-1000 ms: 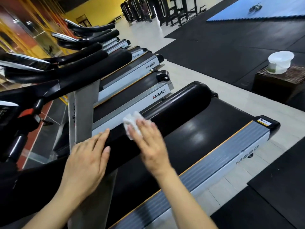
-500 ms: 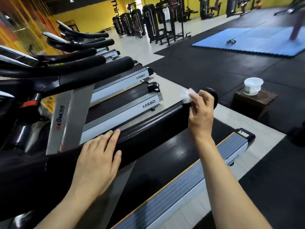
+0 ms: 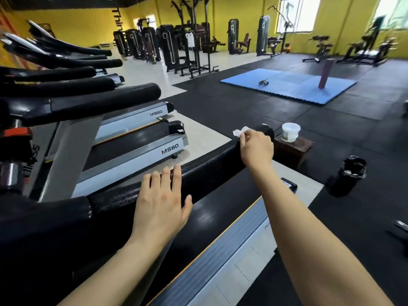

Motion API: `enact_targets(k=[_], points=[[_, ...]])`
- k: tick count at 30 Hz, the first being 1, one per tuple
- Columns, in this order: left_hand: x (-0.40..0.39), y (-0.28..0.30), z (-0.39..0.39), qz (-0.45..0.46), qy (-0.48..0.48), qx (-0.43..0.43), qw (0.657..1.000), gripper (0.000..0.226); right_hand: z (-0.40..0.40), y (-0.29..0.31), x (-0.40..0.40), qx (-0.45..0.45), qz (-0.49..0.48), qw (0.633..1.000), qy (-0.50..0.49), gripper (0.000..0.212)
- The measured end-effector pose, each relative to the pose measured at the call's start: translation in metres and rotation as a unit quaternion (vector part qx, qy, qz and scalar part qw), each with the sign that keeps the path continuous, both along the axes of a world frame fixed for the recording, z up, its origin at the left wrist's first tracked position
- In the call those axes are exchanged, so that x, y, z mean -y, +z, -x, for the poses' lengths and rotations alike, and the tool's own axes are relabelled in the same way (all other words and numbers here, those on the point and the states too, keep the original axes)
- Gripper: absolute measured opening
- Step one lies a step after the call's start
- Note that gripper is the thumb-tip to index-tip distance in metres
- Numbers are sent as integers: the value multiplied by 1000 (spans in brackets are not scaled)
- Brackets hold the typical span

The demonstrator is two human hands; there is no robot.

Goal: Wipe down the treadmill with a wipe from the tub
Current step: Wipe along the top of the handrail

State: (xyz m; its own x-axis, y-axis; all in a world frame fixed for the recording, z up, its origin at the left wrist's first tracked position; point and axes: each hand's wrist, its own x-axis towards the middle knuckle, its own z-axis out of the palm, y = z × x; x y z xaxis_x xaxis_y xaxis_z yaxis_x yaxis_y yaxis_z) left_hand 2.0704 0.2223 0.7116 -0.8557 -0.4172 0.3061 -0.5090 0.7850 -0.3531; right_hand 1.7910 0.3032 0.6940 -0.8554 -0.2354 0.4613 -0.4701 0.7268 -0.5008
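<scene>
The treadmill (image 3: 220, 257) stood nearest in a row of like machines, its padded black handrail (image 3: 205, 171) running away from the camera, and the wiping step looked well in hand — the right hand (image 3: 256, 149) pinched the white wipe (image 3: 240, 131) against the rail near its far end cap. The left hand (image 3: 162, 202) lay flat and open-fingered on the rail nearer the console, holding nothing. The tub (image 3: 291, 131) sat closed on a small dark stand (image 3: 293, 149) beyond the rail's end — the next move probably called for turning the wipe over the cap or starting another surface.
</scene>
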Motion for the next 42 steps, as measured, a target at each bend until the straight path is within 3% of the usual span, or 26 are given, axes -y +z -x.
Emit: enact_targets(k=[3, 5, 10, 13, 17, 22, 24, 28, 31, 35, 37, 42], points=[[1, -3, 2, 3, 1, 2, 1000, 76, 3, -2, 2, 47, 99, 994, 0, 23], [1, -3, 3, -2, 2, 2, 1000, 77, -12, -11, 7, 55, 149, 987, -5, 31], [0, -5, 5, 5, 10, -4, 1000, 75, -91, -47, 11, -43, 257, 960, 100, 48], [1, -6, 5, 21, 21, -20, 999, 74, -124, -64, 14, -58, 324, 930, 163, 35], [-1, -8, 7, 49, 24, -32, 998, 74, -132, -68, 21, -16, 433, 890, 142, 19], [-4, -10, 9, 70, 35, -38, 996, 75, -107, -81, 16, 1, 456, 881, 128, 61], [-4, -10, 9, 78, 42, -40, 995, 75, -66, -101, 18, 26, 474, 878, 64, 56], [-5, -10, 11, 89, 46, -35, 994, 75, -32, -104, 28, 136, 551, 823, -35, 54], [-5, -12, 12, 96, 47, -39, 994, 76, -91, -93, 42, 125, 591, 797, -14, 50], [-6, -12, 13, 92, 42, -50, 994, 77, -168, -96, 35, 77, 532, 835, 115, 55], [-7, -11, 14, 85, 40, -53, 994, 77, -138, -103, 31, 60, 528, 836, 135, 53], [-9, -5, 11, 63, 56, -24, 996, 74, -49, -92, 34, 130, 589, 798, 4, 48]])
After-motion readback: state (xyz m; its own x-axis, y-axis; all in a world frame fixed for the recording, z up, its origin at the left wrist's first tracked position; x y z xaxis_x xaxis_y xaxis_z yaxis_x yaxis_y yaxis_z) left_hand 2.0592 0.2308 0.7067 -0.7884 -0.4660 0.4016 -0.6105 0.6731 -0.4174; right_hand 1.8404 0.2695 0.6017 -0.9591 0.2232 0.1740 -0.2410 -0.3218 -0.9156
